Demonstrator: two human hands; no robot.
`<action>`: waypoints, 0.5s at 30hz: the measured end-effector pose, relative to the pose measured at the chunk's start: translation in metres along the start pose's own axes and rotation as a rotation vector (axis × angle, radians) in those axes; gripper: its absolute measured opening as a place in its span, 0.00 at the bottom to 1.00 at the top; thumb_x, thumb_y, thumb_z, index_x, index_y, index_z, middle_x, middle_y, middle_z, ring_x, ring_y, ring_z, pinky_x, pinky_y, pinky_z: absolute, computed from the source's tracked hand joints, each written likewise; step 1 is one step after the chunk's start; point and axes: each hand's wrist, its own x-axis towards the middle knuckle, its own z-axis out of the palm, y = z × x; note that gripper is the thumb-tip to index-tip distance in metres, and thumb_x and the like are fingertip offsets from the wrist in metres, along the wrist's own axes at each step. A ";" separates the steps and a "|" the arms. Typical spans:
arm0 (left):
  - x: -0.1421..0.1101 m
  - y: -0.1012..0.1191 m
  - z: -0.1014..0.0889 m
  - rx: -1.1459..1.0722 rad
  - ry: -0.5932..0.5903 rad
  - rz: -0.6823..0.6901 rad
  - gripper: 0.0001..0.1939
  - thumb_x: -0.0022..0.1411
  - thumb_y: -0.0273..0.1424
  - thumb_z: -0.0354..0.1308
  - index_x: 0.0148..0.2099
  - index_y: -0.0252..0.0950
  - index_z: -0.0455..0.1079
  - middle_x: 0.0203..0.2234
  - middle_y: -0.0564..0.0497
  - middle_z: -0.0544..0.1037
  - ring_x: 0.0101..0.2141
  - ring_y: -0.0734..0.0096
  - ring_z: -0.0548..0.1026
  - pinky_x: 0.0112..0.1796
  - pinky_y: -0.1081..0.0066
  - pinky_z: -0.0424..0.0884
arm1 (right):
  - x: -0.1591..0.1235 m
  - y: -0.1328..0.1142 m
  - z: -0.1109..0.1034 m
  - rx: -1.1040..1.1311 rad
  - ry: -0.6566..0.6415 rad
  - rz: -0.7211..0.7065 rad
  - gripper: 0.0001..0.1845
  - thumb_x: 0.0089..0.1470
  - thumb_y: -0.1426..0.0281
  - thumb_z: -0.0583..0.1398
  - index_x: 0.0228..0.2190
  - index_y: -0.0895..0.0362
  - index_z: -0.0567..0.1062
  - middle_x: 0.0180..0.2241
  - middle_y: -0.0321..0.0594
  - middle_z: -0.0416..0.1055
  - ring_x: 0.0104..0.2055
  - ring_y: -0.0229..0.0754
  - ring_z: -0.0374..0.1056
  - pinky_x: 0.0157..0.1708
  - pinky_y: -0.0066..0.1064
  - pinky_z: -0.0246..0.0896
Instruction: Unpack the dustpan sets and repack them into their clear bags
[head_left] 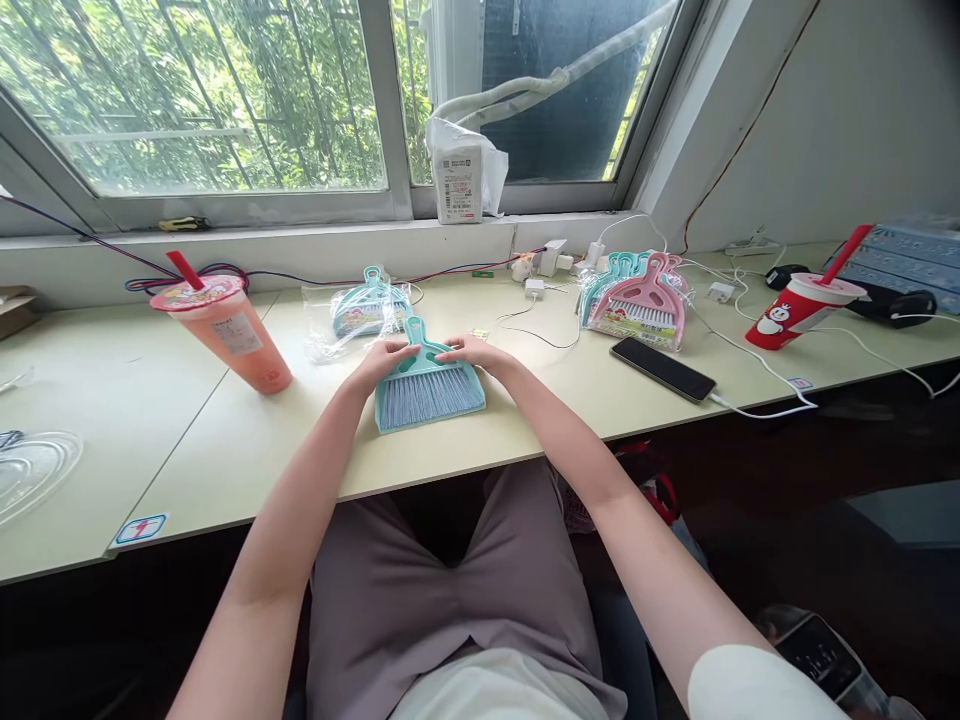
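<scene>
A small teal dustpan with a brush nested in it [427, 385] lies flat on the pale table in front of me, handle pointing away. My left hand [384, 358] rests on its upper left shoulder, fingers curled onto the rim. My right hand [472, 351] touches the upper right shoulder next to the handle, fingers pressed on the edge. Just behind, another teal dustpan set in a clear plastic bag [364, 310] lies on the table.
A stack of pink and teal dustpan sets [637, 300] sits at the right, with a black phone [663, 368] on a charging cable beside it. An orange drink cup [229, 335] stands left, a red cup [802, 308] far right. Chargers and cables run along the windowsill.
</scene>
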 end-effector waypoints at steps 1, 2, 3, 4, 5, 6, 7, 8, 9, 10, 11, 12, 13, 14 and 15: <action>0.000 0.001 0.001 -0.026 0.014 -0.009 0.24 0.41 0.50 0.74 0.30 0.35 0.78 0.25 0.48 0.78 0.27 0.68 0.73 0.27 0.73 0.66 | 0.000 0.000 0.001 0.016 0.004 0.011 0.18 0.38 0.66 0.76 0.32 0.58 0.79 0.31 0.37 0.78 0.34 0.39 0.73 0.37 0.28 0.66; 0.000 0.001 0.002 -0.052 0.027 -0.016 0.24 0.40 0.49 0.75 0.30 0.35 0.78 0.25 0.48 0.78 0.27 0.68 0.73 0.27 0.73 0.66 | -0.001 -0.001 0.001 0.030 0.011 0.018 0.18 0.39 0.67 0.76 0.32 0.58 0.79 0.31 0.37 0.78 0.34 0.39 0.73 0.36 0.28 0.66; 0.000 0.002 0.003 -0.071 0.037 -0.025 0.23 0.40 0.48 0.75 0.30 0.35 0.78 0.24 0.49 0.77 0.26 0.69 0.73 0.26 0.73 0.65 | -0.002 -0.001 0.002 0.039 0.018 0.020 0.17 0.39 0.67 0.75 0.32 0.58 0.78 0.30 0.36 0.77 0.33 0.38 0.72 0.35 0.27 0.66; -0.001 0.003 0.003 -0.082 0.044 -0.038 0.23 0.39 0.47 0.76 0.29 0.34 0.77 0.24 0.49 0.77 0.25 0.69 0.72 0.26 0.73 0.65 | -0.003 -0.002 0.003 0.044 0.024 0.018 0.17 0.40 0.68 0.75 0.32 0.58 0.78 0.29 0.35 0.77 0.32 0.38 0.72 0.34 0.27 0.65; -0.001 0.004 0.003 -0.085 0.050 -0.052 0.22 0.39 0.46 0.76 0.29 0.34 0.77 0.23 0.49 0.77 0.25 0.70 0.72 0.25 0.73 0.65 | -0.004 -0.003 0.004 0.047 0.026 0.012 0.17 0.40 0.68 0.75 0.32 0.58 0.77 0.28 0.35 0.76 0.31 0.37 0.71 0.33 0.27 0.64; -0.002 0.005 0.002 -0.083 0.057 -0.067 0.22 0.39 0.45 0.76 0.29 0.34 0.77 0.23 0.49 0.76 0.24 0.70 0.72 0.24 0.73 0.64 | -0.004 -0.003 0.006 0.051 0.024 0.003 0.17 0.40 0.68 0.75 0.31 0.58 0.76 0.28 0.34 0.75 0.31 0.37 0.70 0.32 0.26 0.64; -0.002 0.005 0.002 -0.080 0.065 -0.079 0.21 0.39 0.44 0.76 0.28 0.34 0.77 0.22 0.49 0.76 0.24 0.71 0.72 0.24 0.74 0.64 | -0.005 -0.003 0.008 0.054 0.022 -0.008 0.17 0.40 0.68 0.75 0.30 0.57 0.76 0.28 0.34 0.74 0.31 0.37 0.70 0.32 0.26 0.63; -0.002 0.006 0.001 -0.078 0.076 -0.088 0.20 0.39 0.43 0.76 0.28 0.33 0.77 0.22 0.49 0.76 0.23 0.71 0.71 0.24 0.74 0.63 | -0.005 -0.003 0.009 0.058 0.020 -0.021 0.18 0.39 0.67 0.75 0.30 0.57 0.75 0.28 0.34 0.74 0.31 0.37 0.70 0.32 0.26 0.63; -0.002 0.006 0.001 -0.079 0.088 -0.093 0.20 0.39 0.42 0.76 0.27 0.33 0.76 0.22 0.49 0.76 0.23 0.71 0.71 0.23 0.74 0.63 | -0.005 -0.003 0.011 0.062 0.021 -0.032 0.18 0.39 0.67 0.75 0.30 0.57 0.74 0.28 0.33 0.74 0.32 0.37 0.70 0.31 0.26 0.62; -0.003 0.006 0.000 -0.082 0.100 -0.095 0.19 0.38 0.42 0.76 0.26 0.34 0.75 0.22 0.49 0.76 0.23 0.71 0.71 0.23 0.73 0.63 | -0.005 -0.002 0.012 0.064 0.023 -0.040 0.19 0.38 0.66 0.75 0.29 0.56 0.73 0.29 0.33 0.73 0.32 0.37 0.69 0.31 0.26 0.62; -0.003 0.006 0.000 -0.087 0.110 -0.094 0.19 0.38 0.41 0.76 0.25 0.34 0.74 0.21 0.49 0.76 0.22 0.71 0.71 0.23 0.73 0.63 | -0.005 -0.002 0.013 0.063 0.027 -0.047 0.20 0.38 0.66 0.75 0.29 0.56 0.72 0.29 0.33 0.73 0.32 0.38 0.69 0.31 0.26 0.62; -0.003 0.006 -0.001 -0.092 0.117 -0.092 0.19 0.38 0.40 0.76 0.24 0.34 0.73 0.21 0.49 0.76 0.22 0.71 0.71 0.23 0.73 0.63 | -0.004 -0.001 0.014 0.058 0.030 -0.056 0.21 0.37 0.65 0.75 0.29 0.56 0.71 0.29 0.33 0.73 0.32 0.37 0.69 0.31 0.26 0.61; -0.003 0.006 -0.001 -0.097 0.122 -0.089 0.19 0.38 0.39 0.76 0.24 0.34 0.72 0.21 0.49 0.75 0.22 0.71 0.71 0.22 0.73 0.63 | -0.004 -0.001 0.014 0.052 0.033 -0.067 0.21 0.37 0.65 0.75 0.29 0.56 0.70 0.29 0.32 0.72 0.32 0.37 0.69 0.31 0.26 0.61; -0.004 0.006 -0.001 -0.102 0.127 -0.085 0.18 0.38 0.39 0.76 0.23 0.34 0.72 0.20 0.49 0.75 0.22 0.70 0.71 0.22 0.73 0.63 | -0.004 0.000 0.014 0.045 0.036 -0.080 0.22 0.36 0.64 0.75 0.28 0.55 0.70 0.28 0.32 0.72 0.32 0.37 0.68 0.31 0.26 0.60; -0.004 0.007 -0.002 -0.106 0.131 -0.080 0.18 0.38 0.38 0.76 0.24 0.34 0.72 0.20 0.49 0.75 0.22 0.70 0.72 0.22 0.73 0.63 | -0.003 0.000 0.014 0.038 0.036 -0.093 0.22 0.36 0.63 0.75 0.28 0.55 0.70 0.28 0.32 0.72 0.31 0.37 0.68 0.31 0.25 0.60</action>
